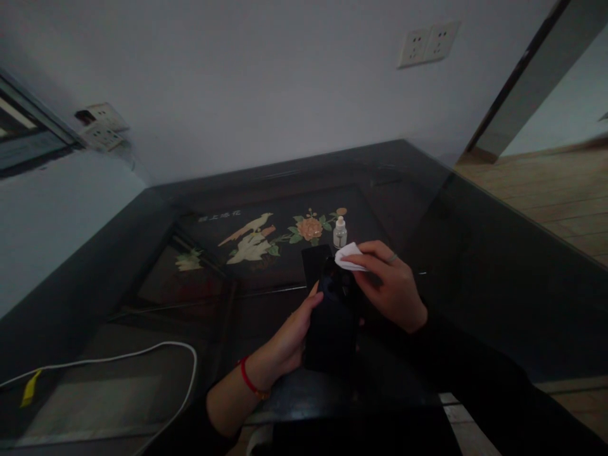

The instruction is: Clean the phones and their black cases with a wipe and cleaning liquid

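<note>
My left hand (289, 342) is wrapped round a black phone (332, 329), tilted up towards me, with a dark round glossy part near its top end. Between the fingers and thumb of my right hand (387, 282) is a folded white cloth (350, 256), held at the upper edge of the phone; whether it presses on the surface is too dark to tell. Just beyond the cloth stands a small clear bottle (340, 234) with a white cap. A flat black rectangular thing (314, 258) lies on the table behind the phone, partly hidden by it.
The dark glossy table (266, 392) bears a bird-and-flower picture (256, 237). A white cable (118, 358) with a yellow tag (31, 387) curves over its left side. A pale wall (266, 82) with sockets (430, 44) rises behind the far edge.
</note>
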The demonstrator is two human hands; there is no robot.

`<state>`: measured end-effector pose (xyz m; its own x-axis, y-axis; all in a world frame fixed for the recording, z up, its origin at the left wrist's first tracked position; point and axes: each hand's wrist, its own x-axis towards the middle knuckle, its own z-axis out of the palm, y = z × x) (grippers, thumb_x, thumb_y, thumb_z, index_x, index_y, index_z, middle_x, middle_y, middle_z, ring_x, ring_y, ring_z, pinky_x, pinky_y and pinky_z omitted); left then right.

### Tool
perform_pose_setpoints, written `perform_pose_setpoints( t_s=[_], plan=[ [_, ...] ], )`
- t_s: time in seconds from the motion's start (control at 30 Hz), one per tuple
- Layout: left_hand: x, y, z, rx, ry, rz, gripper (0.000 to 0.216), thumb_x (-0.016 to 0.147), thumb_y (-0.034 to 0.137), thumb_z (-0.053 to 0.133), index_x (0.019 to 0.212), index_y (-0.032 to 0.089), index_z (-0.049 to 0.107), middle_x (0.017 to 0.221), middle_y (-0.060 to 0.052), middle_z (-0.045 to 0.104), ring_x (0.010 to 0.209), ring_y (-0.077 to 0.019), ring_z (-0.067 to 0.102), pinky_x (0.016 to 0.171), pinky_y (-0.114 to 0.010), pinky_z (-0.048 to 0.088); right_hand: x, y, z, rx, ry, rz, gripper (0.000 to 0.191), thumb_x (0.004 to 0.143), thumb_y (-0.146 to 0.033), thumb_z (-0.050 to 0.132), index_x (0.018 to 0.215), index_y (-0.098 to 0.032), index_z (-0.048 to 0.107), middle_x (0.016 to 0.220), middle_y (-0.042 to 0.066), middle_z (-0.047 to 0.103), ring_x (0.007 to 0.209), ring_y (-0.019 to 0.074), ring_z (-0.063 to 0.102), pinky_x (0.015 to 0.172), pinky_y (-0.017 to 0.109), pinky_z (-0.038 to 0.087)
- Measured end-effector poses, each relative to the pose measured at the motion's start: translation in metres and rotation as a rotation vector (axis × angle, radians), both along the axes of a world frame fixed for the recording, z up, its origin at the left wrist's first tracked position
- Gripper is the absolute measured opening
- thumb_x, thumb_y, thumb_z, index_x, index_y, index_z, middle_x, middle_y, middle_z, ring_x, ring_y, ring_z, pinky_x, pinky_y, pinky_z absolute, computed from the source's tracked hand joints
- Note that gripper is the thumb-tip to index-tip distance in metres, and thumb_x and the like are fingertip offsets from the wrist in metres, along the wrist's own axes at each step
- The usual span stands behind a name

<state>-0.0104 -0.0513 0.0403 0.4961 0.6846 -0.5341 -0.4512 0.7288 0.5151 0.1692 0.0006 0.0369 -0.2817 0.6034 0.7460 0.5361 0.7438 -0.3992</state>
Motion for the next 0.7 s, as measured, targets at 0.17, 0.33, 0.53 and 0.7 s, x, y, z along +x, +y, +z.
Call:
perform_pose_setpoints(
  t_s=[0.17, 0.33, 0.53, 0.7],
  plan=[
    [0.0028, 0.0009, 0.0017, -0.092, 0.021, 0.014, 0.055, 0.093, 0.044, 0.041, 0.141, 0.018, 0.041, 0.105, -0.012, 0.071, 0.09, -0.0272, 0.069, 0.087, -0.044, 0.05, -0.009, -0.007, -0.0071, -0.003, -0.142, 0.163, 0.031, 0.086, -0.007, 0.048, 0.107, -0.021, 0.066, 0.11, 0.01, 0.064, 0.103, 0.0208, 0.062, 0.087, 0.038, 0.055],
    [0.0012, 0.0025, -0.0015, -0.078, -0.011, -0.042, 0.062, 0.092, 0.054, 0.034, 0.135, 0.012, 0.048, 0.098, -0.015, 0.072, 0.085, -0.028, 0.069, 0.083, -0.045, 0.051, -0.0056, -0.0038, -0.0069, 0.049, -0.152, 0.059, 0.032, 0.086, -0.006, 0.049, 0.108, -0.022, 0.066, 0.102, 0.009, 0.067, 0.094, 0.0211, 0.063, 0.082, 0.039, 0.056],
    [-0.0002, 0.001, -0.0023, -0.056, -0.007, -0.083, 0.059, 0.093, 0.05, 0.032, 0.136, 0.012, 0.047, 0.1, -0.016, 0.072, 0.087, -0.028, 0.069, 0.084, -0.044, 0.05, -0.0052, -0.0005, -0.0065, 0.077, -0.182, 0.03, 0.031, 0.083, -0.004, 0.048, 0.104, -0.018, 0.067, 0.1, 0.01, 0.066, 0.092, 0.0229, 0.061, 0.082, 0.04, 0.055],
    [-0.0013, 0.0023, -0.0069, -0.042, -0.026, -0.106, 0.062, 0.093, 0.054, 0.031, 0.133, 0.01, 0.05, 0.098, -0.017, 0.072, 0.088, -0.0287, 0.069, 0.085, -0.045, 0.05, -0.0067, -0.002, -0.0085, 0.043, -0.171, -0.007, 0.033, 0.084, -0.004, 0.046, 0.107, -0.019, 0.066, 0.102, 0.01, 0.065, 0.094, 0.0231, 0.061, 0.083, 0.041, 0.054]
  ],
)
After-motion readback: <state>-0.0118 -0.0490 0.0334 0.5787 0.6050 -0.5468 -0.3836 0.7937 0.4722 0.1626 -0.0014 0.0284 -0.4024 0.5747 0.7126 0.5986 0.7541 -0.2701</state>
